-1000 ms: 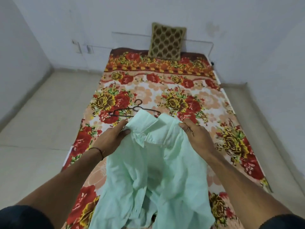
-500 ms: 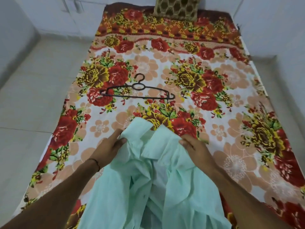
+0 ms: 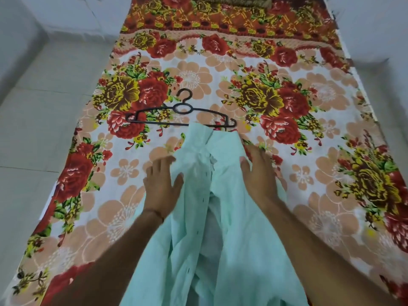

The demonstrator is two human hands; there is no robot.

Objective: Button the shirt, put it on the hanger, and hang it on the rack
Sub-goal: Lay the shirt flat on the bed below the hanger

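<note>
A pale mint-green shirt [image 3: 223,217] lies unbuttoned on the flowered bedsheet, collar pointing away from me. Its collar tip overlaps the bottom bar of a black hanger [image 3: 181,113] lying flat just beyond it. My left hand [image 3: 162,184] rests flat with spread fingers on the shirt's left shoulder. My right hand [image 3: 259,175] presses flat on the right shoulder. Neither hand grips the cloth. The placket with its buttonholes runs down the middle between my hands, and the shirt's lower part leaves the frame at the bottom.
The flowered bedsheet [image 3: 309,107] covers a mattress on the floor. A patterned cushion [image 3: 238,0] sits at its far end. Pale tiled floor [image 3: 44,107] lies to the left and a white wall [image 3: 375,29] close on the right.
The shirt went from held up by the collar to laid down on the bed, its collar now reaching the hanger. Both hands let go and flattened on it. The view tilted down.
</note>
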